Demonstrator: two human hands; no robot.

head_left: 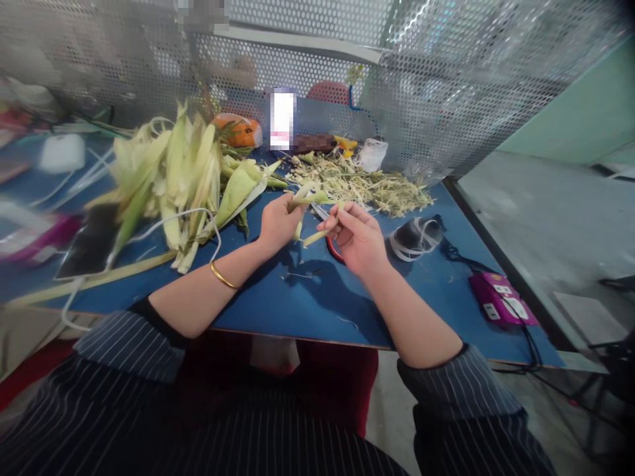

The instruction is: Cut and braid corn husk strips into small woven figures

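Note:
My left hand [278,221] is closed on a pale green leaf strip [312,197] held just above the blue table [278,297]. My right hand [354,235] pinches the lower end of the same strip [317,236], a few centimetres to the right of the left hand. Under my right hand lie scissors with a red handle [331,248], partly hidden. A gold bangle [222,276] sits on my left wrist. A big heap of yellow-green leaves [183,172] lies to the left of my hands.
Shredded leaf scraps [367,185] are piled at the back. A roll of white tape [414,238] and a pink power strip [501,301] lie to the right. A phone [92,241] with a white cable lies at left. A perforated metal screen [436,86] walls the table's back.

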